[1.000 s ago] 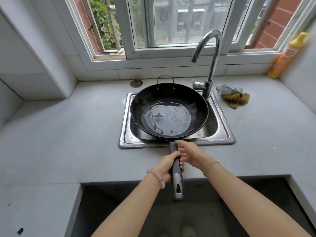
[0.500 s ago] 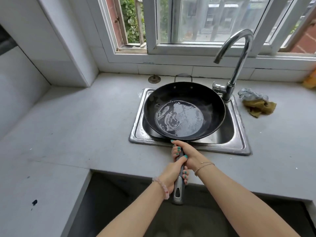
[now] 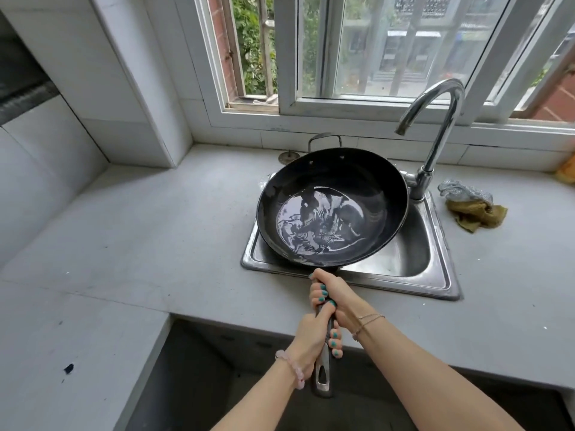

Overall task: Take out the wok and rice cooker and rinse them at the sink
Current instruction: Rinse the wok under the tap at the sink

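Note:
A black wok (image 3: 336, 181) with a pool of water in its bottom hangs over the steel sink (image 3: 438, 272), tilted so its left rim dips low. Its long dark handle (image 3: 323, 368) points toward me. My right hand (image 3: 333, 297) grips the handle close to the pan. My left hand (image 3: 314, 340) grips it just behind, nearer the metal end. The water sloshes toward the lower left side. No rice cooker is in view.
A curved chrome faucet (image 3: 435, 119) rises at the sink's back right, with no water running. Crumpled cloths (image 3: 473, 206) lie on the grey counter (image 3: 140, 244) to the right. A drain plug (image 3: 288, 156) sits behind the sink. A dark opening (image 3: 202, 384) gapes below the counter edge.
The wok has tilted down to the left and the water has swirled that way. My view has turned left. Both hands keep their hold on the handle.

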`<state>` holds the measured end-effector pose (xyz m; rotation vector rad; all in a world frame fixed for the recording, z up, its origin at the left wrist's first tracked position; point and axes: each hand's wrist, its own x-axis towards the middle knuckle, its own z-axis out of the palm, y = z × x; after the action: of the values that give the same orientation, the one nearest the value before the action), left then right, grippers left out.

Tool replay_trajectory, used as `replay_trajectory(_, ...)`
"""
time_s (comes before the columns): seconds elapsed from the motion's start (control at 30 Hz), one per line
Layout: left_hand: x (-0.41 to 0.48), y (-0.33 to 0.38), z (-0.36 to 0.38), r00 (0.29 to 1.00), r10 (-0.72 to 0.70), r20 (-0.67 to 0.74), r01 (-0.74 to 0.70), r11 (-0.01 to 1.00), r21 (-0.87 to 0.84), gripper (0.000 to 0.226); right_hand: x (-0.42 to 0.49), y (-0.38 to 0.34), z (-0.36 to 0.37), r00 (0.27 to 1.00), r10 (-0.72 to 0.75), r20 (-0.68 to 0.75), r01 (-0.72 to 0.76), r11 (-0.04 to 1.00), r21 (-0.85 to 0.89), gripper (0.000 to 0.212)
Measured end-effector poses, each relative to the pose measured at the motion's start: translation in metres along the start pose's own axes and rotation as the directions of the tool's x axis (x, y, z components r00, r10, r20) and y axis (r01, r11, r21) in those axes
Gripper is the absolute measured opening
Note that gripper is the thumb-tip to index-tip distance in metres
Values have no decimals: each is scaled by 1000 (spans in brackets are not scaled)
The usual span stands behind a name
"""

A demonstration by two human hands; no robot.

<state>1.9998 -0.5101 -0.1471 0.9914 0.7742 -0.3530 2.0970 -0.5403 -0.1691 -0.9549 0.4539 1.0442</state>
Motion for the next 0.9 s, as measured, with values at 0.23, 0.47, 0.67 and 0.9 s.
replay_trajectory(0.23,-10,11,-8,986,157,-53,-152,984,93,39,-4,-5,20,981,17,192,-13,1000,-22,50)
replay_trajectory(0.47,-29,44,-13,975,200,-94,-190,976,108,37,-11,-20,56,960,71,271,-89,995,55,53)
replay_trajectory(0.67,-46,66,-13,990,139,8,-138,990,-26,36,-24,-33,77,962,138,237,-158,985,65,54)
replay_trajectory(0.9,-51,65,-4,988,127,82,-120,989,-87,35,-32,-42,73,981,103,164,-99,995,-32,55)
